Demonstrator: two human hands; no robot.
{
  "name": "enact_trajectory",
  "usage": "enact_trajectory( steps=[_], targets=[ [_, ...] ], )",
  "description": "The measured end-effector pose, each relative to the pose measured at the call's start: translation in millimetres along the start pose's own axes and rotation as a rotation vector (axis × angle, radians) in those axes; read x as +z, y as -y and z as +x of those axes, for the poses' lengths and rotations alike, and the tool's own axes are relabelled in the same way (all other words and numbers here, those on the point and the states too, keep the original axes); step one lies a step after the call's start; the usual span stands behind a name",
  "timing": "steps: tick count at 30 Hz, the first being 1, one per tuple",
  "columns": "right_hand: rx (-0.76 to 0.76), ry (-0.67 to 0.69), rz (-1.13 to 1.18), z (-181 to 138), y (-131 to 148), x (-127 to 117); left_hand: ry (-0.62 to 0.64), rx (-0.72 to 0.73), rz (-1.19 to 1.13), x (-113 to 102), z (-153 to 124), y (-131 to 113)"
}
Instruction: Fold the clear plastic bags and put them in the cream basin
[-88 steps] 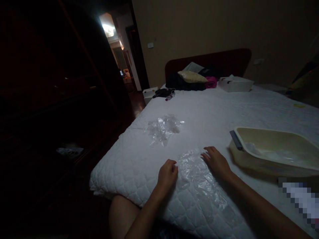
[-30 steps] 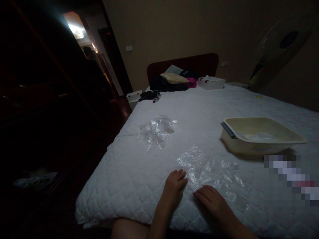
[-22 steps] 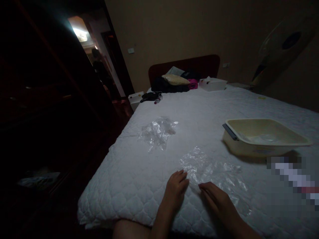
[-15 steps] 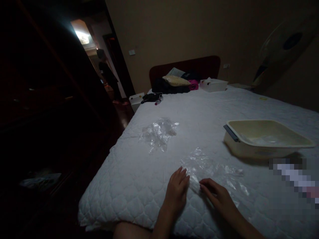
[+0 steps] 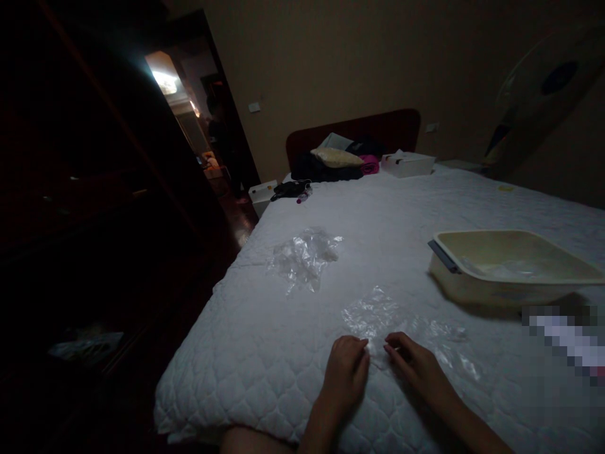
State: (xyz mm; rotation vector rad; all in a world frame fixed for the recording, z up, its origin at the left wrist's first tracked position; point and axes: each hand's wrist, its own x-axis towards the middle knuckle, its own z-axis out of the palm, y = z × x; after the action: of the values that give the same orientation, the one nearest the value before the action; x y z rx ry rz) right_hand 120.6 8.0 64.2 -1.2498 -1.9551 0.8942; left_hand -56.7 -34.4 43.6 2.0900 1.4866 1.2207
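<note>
A crinkled clear plastic bag (image 5: pixel 373 312) lies spread on the white quilted bed cover, its near edge between my hands. My left hand (image 5: pixel 346 371) is closed at the left of that edge, thumb and fingers pinching the film. Facing it from the right, my right hand (image 5: pixel 418 367) pinches the same edge between thumb and forefinger. A small gap separates the two sets of fingertips. Farther up the bed rests a heap of clear plastic film (image 5: pixel 307 255). To the right stands a cream plastic tub (image 5: pixel 501 291) with a grey handle clip and some clear plastic inside.
Dark clothing, a beige pillow (image 5: pixel 338 157) and a pink roll (image 5: pixel 369 164) sit by the headboard (image 5: pixel 302 142). Near them are a white box (image 5: pixel 409 164) and a small bottle (image 5: pixel 303 197). A fan (image 5: pixel 558 79) stands right. A person (image 5: pixel 224 145) is in the doorway.
My left hand's outstretched fingers have curled in at the bag's near edge, slightly to the right. The view has shifted a little. The person in the doorway has moved right.
</note>
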Motion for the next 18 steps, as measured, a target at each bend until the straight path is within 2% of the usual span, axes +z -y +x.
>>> enact_trajectory(
  steps=[8,12,16,18],
  targets=[
    [-0.091,0.024,-0.269,7,-7,-2,-0.054,0.178,0.229,4,-1,2],
    [-0.154,0.109,-0.344,10,-13,-1,0.003,0.263,0.281,2,1,-1],
    [-0.185,0.179,-0.307,14,-14,-6,-0.003,0.25,0.286,-1,-2,-1],
    [-0.198,0.165,-0.233,14,-13,-13,-0.038,0.248,0.291,-2,-3,-1]
  ],
)
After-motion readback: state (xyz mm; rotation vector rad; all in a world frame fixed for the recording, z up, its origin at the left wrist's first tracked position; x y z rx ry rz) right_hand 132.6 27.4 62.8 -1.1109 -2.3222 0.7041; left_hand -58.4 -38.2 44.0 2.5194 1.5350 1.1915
